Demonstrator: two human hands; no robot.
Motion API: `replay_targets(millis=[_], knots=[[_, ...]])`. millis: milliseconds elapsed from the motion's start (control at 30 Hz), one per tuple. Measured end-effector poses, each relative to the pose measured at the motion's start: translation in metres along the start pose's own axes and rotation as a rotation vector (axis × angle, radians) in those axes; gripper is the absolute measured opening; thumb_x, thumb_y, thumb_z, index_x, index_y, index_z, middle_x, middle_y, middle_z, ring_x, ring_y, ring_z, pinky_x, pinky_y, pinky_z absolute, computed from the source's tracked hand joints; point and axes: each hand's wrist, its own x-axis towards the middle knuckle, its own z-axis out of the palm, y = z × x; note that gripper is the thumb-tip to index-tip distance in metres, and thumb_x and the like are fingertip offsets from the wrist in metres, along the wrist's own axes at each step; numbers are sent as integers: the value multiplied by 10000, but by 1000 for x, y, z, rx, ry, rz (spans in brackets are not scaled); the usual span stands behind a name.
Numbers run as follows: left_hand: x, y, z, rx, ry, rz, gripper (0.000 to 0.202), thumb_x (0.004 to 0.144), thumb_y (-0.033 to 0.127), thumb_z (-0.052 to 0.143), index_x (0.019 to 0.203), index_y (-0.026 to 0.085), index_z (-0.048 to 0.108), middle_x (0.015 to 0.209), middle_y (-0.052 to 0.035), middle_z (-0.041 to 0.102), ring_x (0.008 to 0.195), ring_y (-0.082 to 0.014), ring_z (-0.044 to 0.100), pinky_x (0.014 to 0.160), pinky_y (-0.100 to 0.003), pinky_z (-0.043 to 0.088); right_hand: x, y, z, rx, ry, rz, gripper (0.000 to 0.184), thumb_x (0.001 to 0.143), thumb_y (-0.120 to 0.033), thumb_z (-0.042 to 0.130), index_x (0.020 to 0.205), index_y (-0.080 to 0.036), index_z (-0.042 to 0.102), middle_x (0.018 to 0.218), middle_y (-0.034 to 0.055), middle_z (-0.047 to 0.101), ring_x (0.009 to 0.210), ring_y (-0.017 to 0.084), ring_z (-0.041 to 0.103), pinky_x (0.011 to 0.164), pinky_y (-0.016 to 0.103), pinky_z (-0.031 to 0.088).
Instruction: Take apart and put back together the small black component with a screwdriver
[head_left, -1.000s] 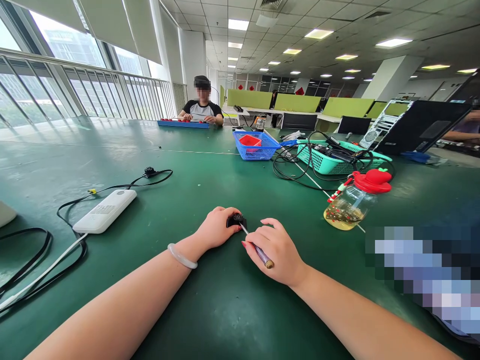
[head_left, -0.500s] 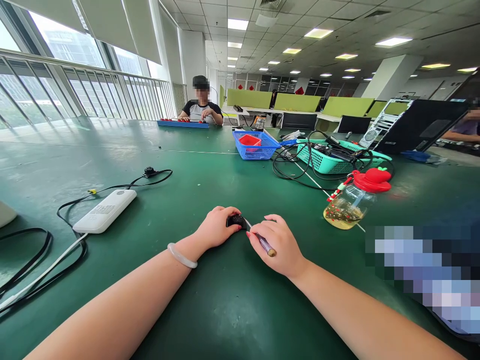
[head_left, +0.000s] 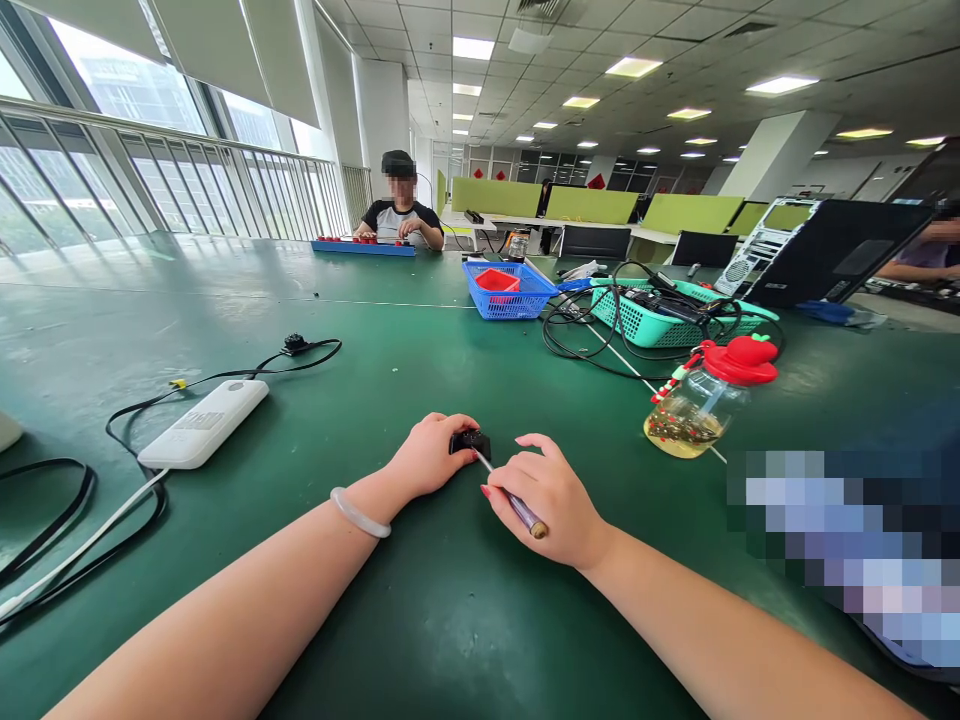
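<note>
My left hand [head_left: 433, 455], with a pale bangle [head_left: 361, 513] at its wrist, is closed around a small black block-like part [head_left: 471, 441] that sits on the green table. In my right hand [head_left: 546, 500] is a screwdriver [head_left: 527, 513] with a thin metal shaft and a dark purplish handle ending in a brownish cap. The shaft slants up and to the left, its tip at the near edge of the black part by my left fingertips. Whether the tip presses into the part is too small to tell.
On the left lie a white power adapter [head_left: 204, 425] and black cables. Further off stand a blue basket [head_left: 510, 305] and a teal basket [head_left: 645, 328] full of cables. A red-lidded glass jar [head_left: 686, 420] is on the right. Across the table sits a person [head_left: 401, 215].
The screwdriver tip has shifted from the right side of the black part to its near edge, by my left fingertips. My right hand has moved slightly left and down. My left hand keeps its hold.
</note>
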Motion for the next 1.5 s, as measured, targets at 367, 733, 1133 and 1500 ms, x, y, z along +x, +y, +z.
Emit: replay_targets(millis=[367,733,1133,1500], knots=[[1,-2,1,-2,9,5,370,773,286,618,1143,278,621,1113,-34,687,1151,-250,537,1013,-411,446,0,0,1,11,-23,-9,171,900,-165,493,756,-202,578,600,-40,560,564,108,478,942,380,405],[1,-3,0,7,6,6,367,777,319,626,1142,281,624,1107,-37,685,1150,-249,545,1016,-408,453,0,-1,0,-14,-58,23,178,913,-188,487,767,-206,588,629,-29,576,578,117,509,954,374,398],[0,2,-2,-12,29,-22,381,759,326,648,1137,280,618,1023,-34,703,1081,-248,585,933,-387,496,0,0,1,-24,-25,36,172,920,-191,489,782,-209,590,630,-30,568,575,117,508,948,374,410],[1,-1,0,-5,22,-39,467,766,354,652,1217,250,593,1105,-70,688,1106,-261,581,970,-407,480,0,5,3,-6,8,127,102,927,-265,569,838,-222,595,733,-24,653,661,131,595,923,364,405]])
